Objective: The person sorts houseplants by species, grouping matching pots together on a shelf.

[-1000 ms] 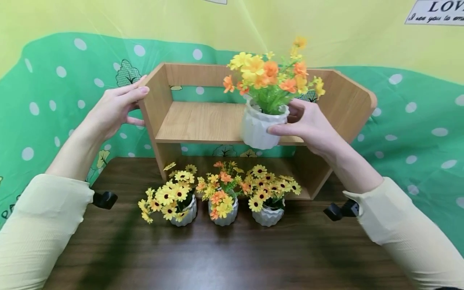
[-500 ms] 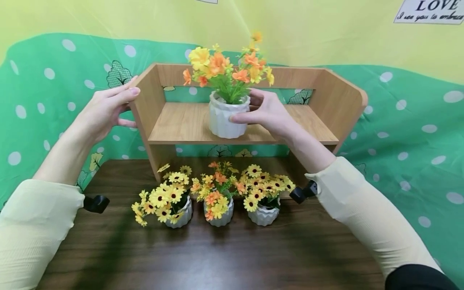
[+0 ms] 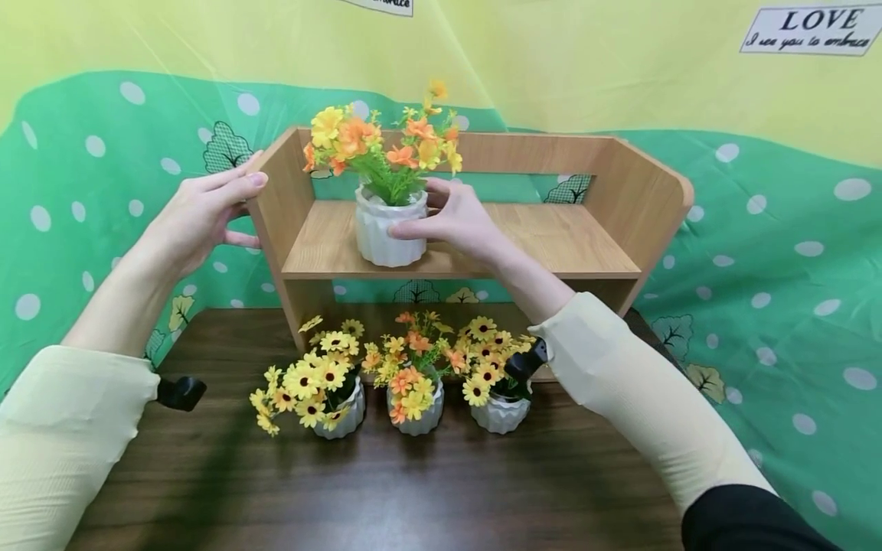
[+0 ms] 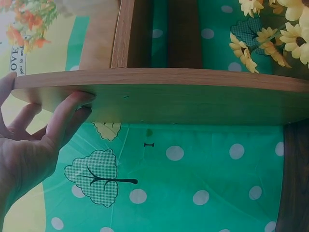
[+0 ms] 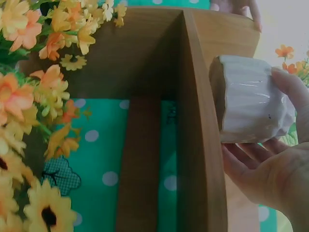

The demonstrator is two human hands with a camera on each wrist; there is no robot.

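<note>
My right hand (image 3: 458,222) grips a white ribbed flower pot (image 3: 387,233), thumb on the near side and fingers behind. Orange and yellow artificial flowers (image 3: 386,145) rise from it. The pot is upright, its base close over the left part of the upper board (image 3: 530,237) of a two-tier wooden shelf (image 3: 654,207). In the right wrist view the pot (image 5: 251,99) appears sideways beside the board's edge. My left hand (image 3: 196,218) holds the shelf's left side panel (image 4: 193,99) near its upper front edge, with fingertips on its outer face in the left wrist view.
Three more potted flowers stand in a row on the dark table (image 3: 386,497) before the shelf: yellow daisies (image 3: 344,413) at left, orange and yellow blooms (image 3: 416,409) in the middle, daisies (image 3: 499,413) at right. A patterned green and yellow cloth (image 3: 765,229) hangs behind.
My right hand has carried the flower pot leftward, from in front of the shelf's right-centre to over the upper board's left part. My left hand stays on the side panel.
</note>
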